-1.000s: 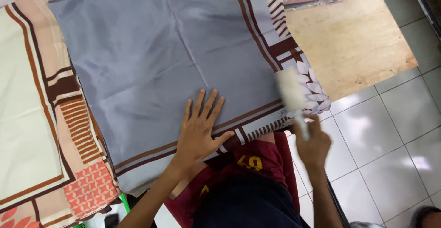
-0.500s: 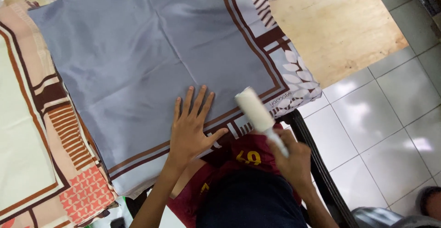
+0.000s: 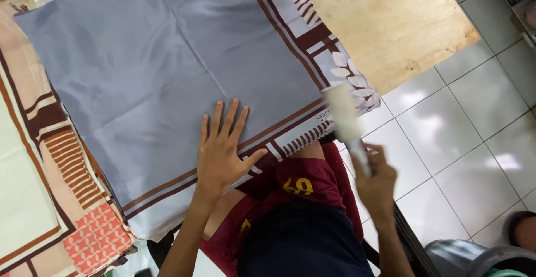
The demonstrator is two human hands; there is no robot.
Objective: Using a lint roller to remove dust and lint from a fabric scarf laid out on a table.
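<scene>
Two hands share the work here: our left hand (image 3: 223,154) lies flat with fingers spread on the grey square cloth (image 3: 167,70), near its lower brown border stripes, and we judge that it presses the fabric down so it cannot slide or wrinkle. Our right hand (image 3: 375,179) is closed around the handle of a white lint roller (image 3: 343,115), whose blurred head stands over the cloth's lower right corner, just beside the white leaf print (image 3: 352,79); it is angled up and away from the wrist, likely so the drum can run flat along the border. The cloth is spread wide over the worktop, its near edge hanging toward our red shorts (image 3: 296,185). Under and to the left of it lie other printed cloths in peach and brown (image 3: 61,165), stacked so their edges show. Beyond the corner sits a bare plywood board (image 3: 391,25), and the floor of pale tiles (image 3: 463,126) runs to the right. We cannot tell whether the roller touches the fabric.
</scene>
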